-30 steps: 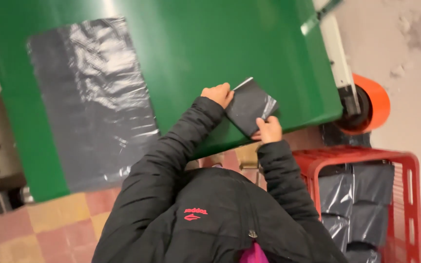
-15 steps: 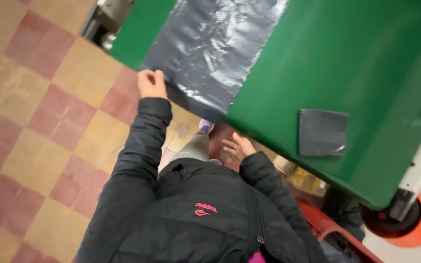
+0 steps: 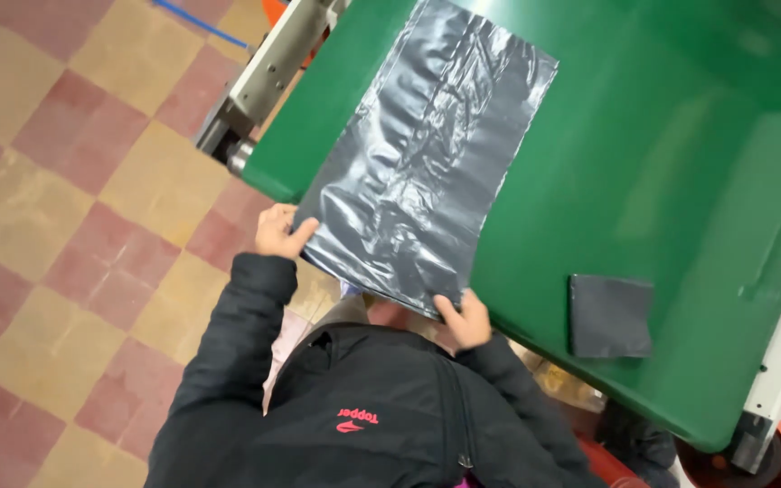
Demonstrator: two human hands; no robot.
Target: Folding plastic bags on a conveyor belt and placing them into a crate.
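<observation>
The left hand [image 3: 280,231] and the right hand [image 3: 465,321] each pinch a near corner of the flat black plastic bag [image 3: 431,154], which lies on the green conveyor belt [image 3: 680,163] at its near edge. A folded bag [image 3: 611,316] lies apart, to the right.

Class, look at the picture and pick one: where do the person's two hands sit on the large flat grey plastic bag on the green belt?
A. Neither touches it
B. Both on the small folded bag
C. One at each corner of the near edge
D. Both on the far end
C: the left hand and the right hand each grip a near corner of the large grey bag; the small folded bag lies apart, untouched.
</observation>
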